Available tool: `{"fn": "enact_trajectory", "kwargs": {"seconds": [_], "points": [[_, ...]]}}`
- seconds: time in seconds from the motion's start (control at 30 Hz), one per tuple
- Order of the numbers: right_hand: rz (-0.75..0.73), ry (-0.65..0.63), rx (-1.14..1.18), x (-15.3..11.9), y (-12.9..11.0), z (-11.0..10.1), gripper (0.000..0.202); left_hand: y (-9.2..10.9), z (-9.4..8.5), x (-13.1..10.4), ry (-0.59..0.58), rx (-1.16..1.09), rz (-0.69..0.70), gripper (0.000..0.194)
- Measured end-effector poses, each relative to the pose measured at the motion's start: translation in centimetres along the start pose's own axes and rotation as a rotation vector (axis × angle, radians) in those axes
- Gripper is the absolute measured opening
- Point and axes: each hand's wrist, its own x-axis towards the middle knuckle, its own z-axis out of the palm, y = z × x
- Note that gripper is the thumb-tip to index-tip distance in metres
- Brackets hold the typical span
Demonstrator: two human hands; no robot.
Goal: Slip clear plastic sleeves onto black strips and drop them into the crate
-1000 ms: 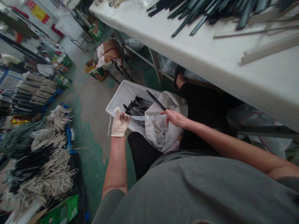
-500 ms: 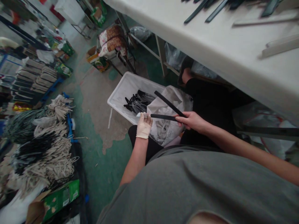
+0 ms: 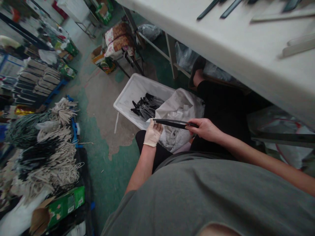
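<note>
My right hand (image 3: 205, 128), bare, is closed round the right ends of two black strips (image 3: 172, 123) lying nearly together. Their left ends reach my left hand (image 3: 153, 132), which wears a pale glove and has its fingers curled at the strip tips. Beneath them is a white plastic bin (image 3: 125, 95) with a pile of dark strips (image 3: 147, 106) in it. A whitish bag (image 3: 182, 101) with pale pieces inside sits at the bin's right part, close to my lap.
A white-topped table (image 3: 221, 42) with dark and pale strips crosses the upper right. A cushioned stool (image 3: 119, 39) stands beyond the bin. Bundles of cords (image 3: 56, 157) and a green box (image 3: 66, 203) lie at the left.
The two strips were spread apart in my right hand and now lie almost together. Their left ends have come to my gloved left hand's fingertips.
</note>
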Motion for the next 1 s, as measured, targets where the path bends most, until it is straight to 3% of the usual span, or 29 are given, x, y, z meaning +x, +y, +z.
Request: {"fn": "enact_trajectory", "kwargs": {"seconds": [0.17, 0.3, 0.4, 0.5, 0.57, 0.8, 1.0], "points": [[0.004, 0.001, -0.06, 0.2, 0.1, 0.3, 0.023, -0.4, 0.3, -0.4, -0.035, 0.024, 0.022, 0.019], [0.041, -0.013, -0.102, 1.3, -0.6, 1.6, 0.022, -2.4, 0.8, -0.8, -0.03, 0.086, 0.002, 0.017], [0.088, -0.103, -0.078, 2.3, -1.4, 2.1, 0.023, -3.7, 1.0, -0.9, -0.059, 0.129, -0.023, 0.018], [0.105, -0.268, -0.041, 2.2, -1.9, 1.1, 0.031, -3.3, 0.8, -0.9, -0.025, 0.119, 0.022, 0.015], [0.114, -0.313, -0.066, 1.8, -2.1, 0.3, 0.036, -2.6, 0.6, -1.0, 0.009, 0.105, 0.07, 0.013], [0.111, -0.223, -0.206, 2.7, -4.5, 1.1, 0.029, -4.0, 1.8, -1.6, -0.117, 0.134, 0.041, 0.014], [0.101, -0.265, -0.34, 2.4, -4.9, -0.1, 0.035, -2.1, 1.4, -1.4, -0.042, 0.067, 0.146, 0.013]]}}
